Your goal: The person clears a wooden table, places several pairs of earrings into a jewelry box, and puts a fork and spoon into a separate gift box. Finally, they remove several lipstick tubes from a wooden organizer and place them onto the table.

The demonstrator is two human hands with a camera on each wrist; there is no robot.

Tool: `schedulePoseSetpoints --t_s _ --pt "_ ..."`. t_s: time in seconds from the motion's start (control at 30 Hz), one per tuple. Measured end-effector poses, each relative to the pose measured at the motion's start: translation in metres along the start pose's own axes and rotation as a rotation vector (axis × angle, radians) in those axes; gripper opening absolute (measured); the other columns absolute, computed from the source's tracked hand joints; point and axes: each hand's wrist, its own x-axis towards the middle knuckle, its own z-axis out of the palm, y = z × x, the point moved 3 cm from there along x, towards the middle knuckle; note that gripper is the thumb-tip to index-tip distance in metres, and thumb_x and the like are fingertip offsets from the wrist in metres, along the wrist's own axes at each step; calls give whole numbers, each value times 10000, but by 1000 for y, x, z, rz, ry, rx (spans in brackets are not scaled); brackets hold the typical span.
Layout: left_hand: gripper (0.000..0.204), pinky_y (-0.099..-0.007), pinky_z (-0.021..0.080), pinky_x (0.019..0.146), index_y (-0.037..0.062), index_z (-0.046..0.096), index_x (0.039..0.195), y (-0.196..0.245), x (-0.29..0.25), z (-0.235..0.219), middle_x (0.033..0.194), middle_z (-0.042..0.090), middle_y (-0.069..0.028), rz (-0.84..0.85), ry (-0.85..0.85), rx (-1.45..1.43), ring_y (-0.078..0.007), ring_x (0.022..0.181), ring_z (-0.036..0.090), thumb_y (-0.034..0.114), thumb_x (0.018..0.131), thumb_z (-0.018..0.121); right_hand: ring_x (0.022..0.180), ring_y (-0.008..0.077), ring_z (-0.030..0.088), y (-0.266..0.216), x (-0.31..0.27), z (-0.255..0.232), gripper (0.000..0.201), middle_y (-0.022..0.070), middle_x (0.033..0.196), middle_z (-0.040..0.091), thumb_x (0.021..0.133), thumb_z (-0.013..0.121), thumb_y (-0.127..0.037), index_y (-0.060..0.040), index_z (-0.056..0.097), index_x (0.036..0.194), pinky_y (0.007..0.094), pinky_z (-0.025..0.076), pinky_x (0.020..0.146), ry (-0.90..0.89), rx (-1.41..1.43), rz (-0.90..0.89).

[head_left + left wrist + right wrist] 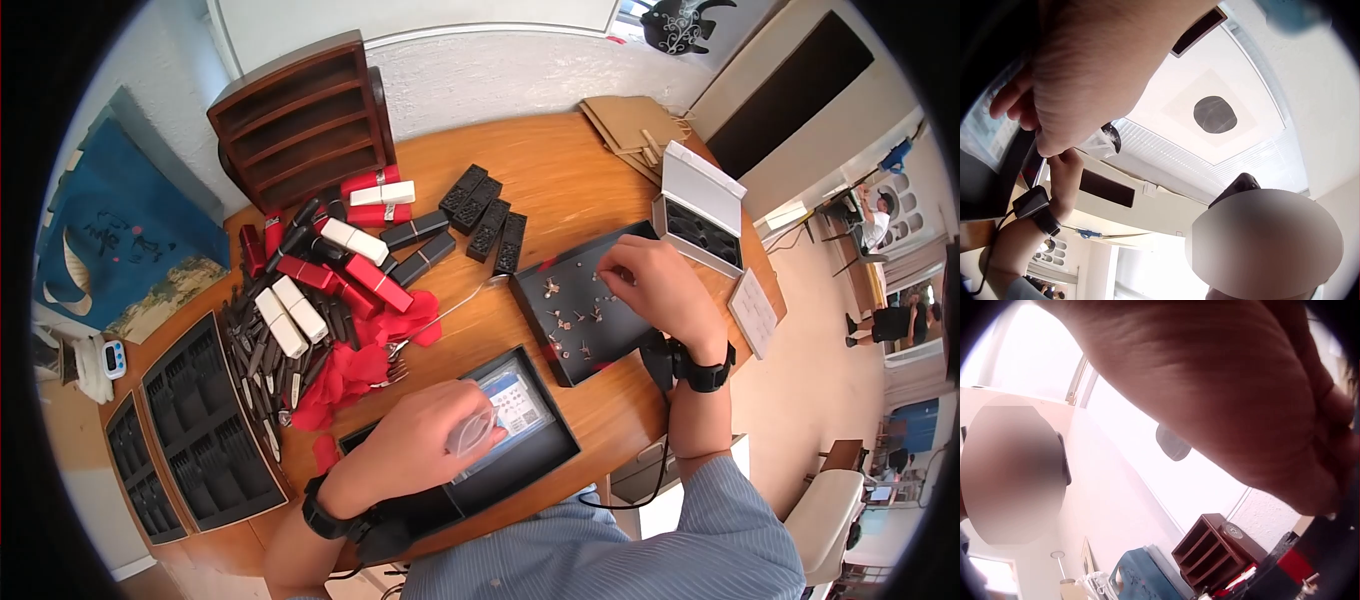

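Observation:
My left hand grips a small clear plastic bag over a black open box. Inside that box lies a clear packet with a printed card. My right hand bends its fingers down over a black tray of small metallic jewelry pieces, which lie scattered across it. In the right wrist view the fingertips sit low by the tray, with a tiny pale spot at them; I cannot tell whether they pinch a piece. The left wrist view shows the left hand from its underside.
Red, white and black narrow boxes pile up left of the tray with red petals and forks. A wooden rack stands behind. A white lidded box is at right; black compartment trays lie at left.

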Motion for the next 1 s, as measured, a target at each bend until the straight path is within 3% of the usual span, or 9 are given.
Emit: schedulePoseSetpoints --t_s 0.13,0.63,0.8,0.9,1.0 --pt "198 -351 474 643 54 610 871 0 0 -1 811 613 -82 -6 -16 28 -262 722 619 158 866 779 857 340 653 6 3 4 82 149 860 666 854 646 -62 -7 702 878 408 532 779 -39 -37 -105" --pt "203 -353 479 642 57 608 882 -1 -1 0 814 624 -86 4 -6 29 -269 728 633 155 860 784 870 352 661 21 5 13 46 160 865 690 844 693 -67 -22 706 842 419 533 763 -147 -97 149" --pt "201 -357 478 643 56 607 888 -2 -1 1 818 618 -91 7 -3 35 -279 730 628 154 863 781 846 352 664 20 5 16 51 161 852 684 826 663 -55 -13 692 836 427 534 749 -104 -118 101" --pt "197 -363 478 648 55 605 890 0 0 0 821 612 -96 -3 8 20 -288 739 623 153 869 774 844 342 667 -6 3 8 71 162 843 678 819 652 -65 -1 682 830 425 533 740 -52 -57 62" --pt "199 -371 477 656 51 600 893 0 -1 0 823 609 -101 -1 25 -1 -296 750 620 161 878 765 809 327 651 -35 -4 11 68 139 832 645 808 693 -60 -8 665 840 400 529 711 -44 97 -101"
